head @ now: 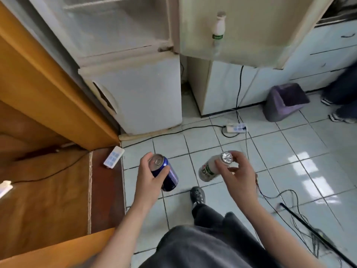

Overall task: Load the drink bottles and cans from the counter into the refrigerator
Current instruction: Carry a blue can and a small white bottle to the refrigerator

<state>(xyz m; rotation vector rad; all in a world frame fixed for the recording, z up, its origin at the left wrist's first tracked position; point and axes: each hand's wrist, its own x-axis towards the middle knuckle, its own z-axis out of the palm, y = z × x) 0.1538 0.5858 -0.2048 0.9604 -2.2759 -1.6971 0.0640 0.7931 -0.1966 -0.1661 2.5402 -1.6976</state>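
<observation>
Blue can (167,173) tilts in the curled left grip (149,176), white bottle (208,169) in the right grip (235,171), both short of the refrigerator (139,93), left nearer.

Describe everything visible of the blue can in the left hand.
The blue can is a metal drink can with a glossy dark blue body and a silver top with a ring-pull. It is tilted, top toward the camera, base pointing down and right. The left hand grips it, thumb across the body, fingers curled round its left side. It is held above the tiled floor; nothing else touches it.
</observation>
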